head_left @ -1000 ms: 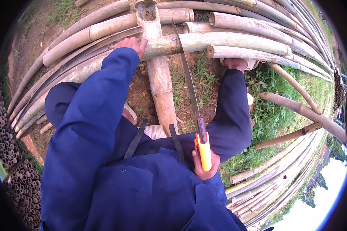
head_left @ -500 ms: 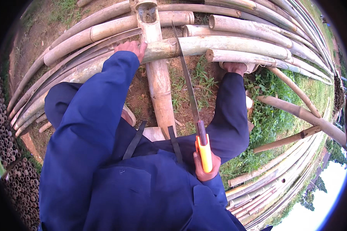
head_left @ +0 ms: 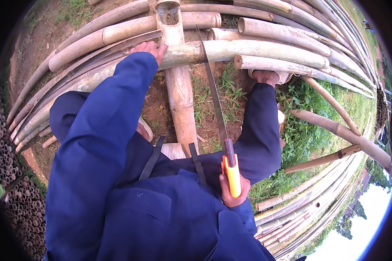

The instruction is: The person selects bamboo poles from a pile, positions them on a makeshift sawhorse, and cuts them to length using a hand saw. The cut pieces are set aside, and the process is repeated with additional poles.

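My right hand (head_left: 236,191) is closed around the orange handle of a handsaw (head_left: 215,98). Its long, thin blade points away from me and crosses a thick bamboo pole (head_left: 257,48), touching it at a dark ring on the pole. Left of the blade, my left hand (head_left: 149,49) grips that same pole from above, thumb toward the saw; the undersides of its fingers are hidden. An upright-lying bamboo support (head_left: 180,95) runs beneath the pole between my legs, with a notch cut in its far end.
More bamboo poles (head_left: 283,34) lie side by side beyond the work. At right, slanting bamboo props (head_left: 333,124) stand over green weeds (head_left: 309,104), with another row of poles (head_left: 300,204) behind. A stack of cut bamboo ends (head_left: 28,204) fills the lower left. My bent legs flank the support.
The saw and my right hand have slid very slightly toward me. My left hand stays in place on the pole.
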`<state>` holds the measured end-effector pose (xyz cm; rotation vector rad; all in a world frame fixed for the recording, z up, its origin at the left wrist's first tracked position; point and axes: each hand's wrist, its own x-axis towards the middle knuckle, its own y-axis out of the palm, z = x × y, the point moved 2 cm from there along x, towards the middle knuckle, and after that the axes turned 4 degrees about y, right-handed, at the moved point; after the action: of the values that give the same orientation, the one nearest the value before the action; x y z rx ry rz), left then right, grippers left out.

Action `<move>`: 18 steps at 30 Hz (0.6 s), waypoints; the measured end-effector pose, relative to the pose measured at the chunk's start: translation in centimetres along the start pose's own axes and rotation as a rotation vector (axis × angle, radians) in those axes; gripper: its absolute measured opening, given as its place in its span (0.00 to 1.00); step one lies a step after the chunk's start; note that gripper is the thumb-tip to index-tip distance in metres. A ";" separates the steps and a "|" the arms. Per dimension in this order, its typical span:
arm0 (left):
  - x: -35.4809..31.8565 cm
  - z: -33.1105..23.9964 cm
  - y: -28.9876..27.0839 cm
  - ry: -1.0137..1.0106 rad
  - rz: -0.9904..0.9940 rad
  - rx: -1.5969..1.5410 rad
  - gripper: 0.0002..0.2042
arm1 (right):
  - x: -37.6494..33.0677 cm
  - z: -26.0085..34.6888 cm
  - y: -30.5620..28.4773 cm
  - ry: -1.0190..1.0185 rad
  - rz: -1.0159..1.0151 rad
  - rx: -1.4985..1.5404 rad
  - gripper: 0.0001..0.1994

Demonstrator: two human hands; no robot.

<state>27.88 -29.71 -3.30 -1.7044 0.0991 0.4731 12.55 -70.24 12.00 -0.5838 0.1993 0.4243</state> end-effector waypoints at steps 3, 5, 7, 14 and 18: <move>1.3 -0.6 -1.6 -0.096 0.036 -0.114 0.29 | 1.5 0.5 0.4 -0.095 -0.040 -0.019 0.21; 2.1 -0.9 -1.1 -0.149 0.072 -0.183 0.29 | 7.8 -0.4 2.9 -0.003 -0.055 0.081 0.04; 3.0 -0.4 -0.7 -0.127 0.055 -0.128 0.29 | 13.0 0.2 4.9 -0.081 -0.110 0.171 0.04; 2.4 1.8 1.8 -0.039 -0.059 -0.113 0.30 | 0.8 -1.2 1.1 -0.054 -0.041 0.051 0.16; 2.5 -0.3 -1.1 -0.227 -0.036 -0.205 0.31 | 2.7 -0.6 1.8 -0.116 -0.086 0.012 0.17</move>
<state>30.61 -29.27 -3.15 -1.8359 -0.1489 0.6650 14.15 -68.37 9.79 -0.5521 0.0655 0.3719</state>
